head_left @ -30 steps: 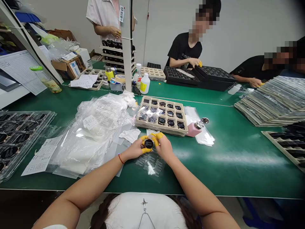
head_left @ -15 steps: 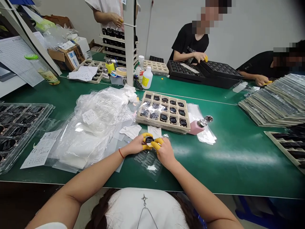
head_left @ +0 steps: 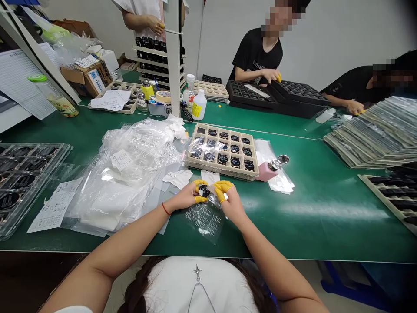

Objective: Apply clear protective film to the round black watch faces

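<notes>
My left hand [head_left: 186, 196], with yellow finger cots on its fingertips, grips a round black watch face [head_left: 203, 190] by its edge. White lettering shows on the dark disc. Close on its right, my right hand [head_left: 232, 201] pinches a small whitish piece [head_left: 211, 188], paper or film; I cannot tell which. Beneath both hands, clear plastic film sheets [head_left: 206, 224] printed with white text lie on the green table [head_left: 276, 234]. Just beyond stands a beige tray [head_left: 224, 173] of similar round black watch faces, partly under clear plastic.
A pink pump bottle [head_left: 266, 171] stands by the tray's right corner. Crumpled clear plastic bags [head_left: 130, 187] spread out on the left, beside a clear tray [head_left: 29, 174]. Stacked sheets [head_left: 378, 134] are at right. Across the table, co-workers handle black trays [head_left: 276, 102].
My right hand has drawn slightly right, away from the watch face, with the whitish piece between its fingers. More of the black disc shows now. My left hand keeps its grip.
</notes>
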The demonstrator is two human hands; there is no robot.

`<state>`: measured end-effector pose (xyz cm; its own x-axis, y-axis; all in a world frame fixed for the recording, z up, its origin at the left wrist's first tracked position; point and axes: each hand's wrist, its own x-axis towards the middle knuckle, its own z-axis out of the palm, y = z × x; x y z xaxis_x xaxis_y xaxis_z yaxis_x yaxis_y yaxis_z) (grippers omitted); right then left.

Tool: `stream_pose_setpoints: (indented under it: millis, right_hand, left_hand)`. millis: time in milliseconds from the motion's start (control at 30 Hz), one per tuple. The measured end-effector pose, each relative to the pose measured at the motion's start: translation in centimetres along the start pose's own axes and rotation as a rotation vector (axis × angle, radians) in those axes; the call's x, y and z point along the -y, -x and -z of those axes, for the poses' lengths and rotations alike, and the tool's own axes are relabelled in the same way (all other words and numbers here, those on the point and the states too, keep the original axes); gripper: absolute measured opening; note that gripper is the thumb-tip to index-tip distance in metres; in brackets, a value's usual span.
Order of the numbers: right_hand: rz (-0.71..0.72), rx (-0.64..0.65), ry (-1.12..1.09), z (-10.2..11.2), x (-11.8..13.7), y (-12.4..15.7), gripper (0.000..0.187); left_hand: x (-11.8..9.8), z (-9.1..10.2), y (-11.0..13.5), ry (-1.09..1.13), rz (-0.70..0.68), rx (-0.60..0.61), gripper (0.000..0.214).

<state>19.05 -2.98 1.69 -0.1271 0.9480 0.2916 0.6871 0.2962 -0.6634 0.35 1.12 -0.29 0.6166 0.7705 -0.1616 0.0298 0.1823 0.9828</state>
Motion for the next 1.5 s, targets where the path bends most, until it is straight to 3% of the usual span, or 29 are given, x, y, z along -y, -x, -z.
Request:
stream_pose_setpoints:
  millis: [167, 433, 700, 1300, 1433, 1500]
  right_hand:
    - [0.124, 0.102, 0.177, -0.6, 1.4, 0.6, 0.02]
    - [0.256, 0.042, 0.444, -0.9, 2.6, 2.0, 0.028]
    - [0.235, 0.01, 0.406, -1.5, 2.3, 1.7, 0.023]
    - [0.149, -0.025, 0.461, -2.4, 1.1, -2.2, 0.022]
    - [0.143, 0.017, 0.317, -1.7, 1.2, -2.8, 0.022]
    - [0.072, -0.019, 0.159, -0.7, 0.5, -2.9, 0.022]
  left_hand:
    - [-0.2, -0.3, 0.1, 0.022, -0.042, 0.033, 0.046]
    - [-0.1, -0.3, 0.2, -0.022, -0.041, 0.039, 0.045]
    - [0.3, -0.6, 0.3, -0.019, -0.083, 0.007, 0.042]
    - [0.4, -0.2, 0.1, 0.036, -0.08, 0.016, 0.058]
    - [0.1, -0.2, 0.2, -0.016, -0.074, -0.016, 0.056]
    - [-0.2, -0.2, 0.3, -0.054, -0.072, -0.046, 0.051]
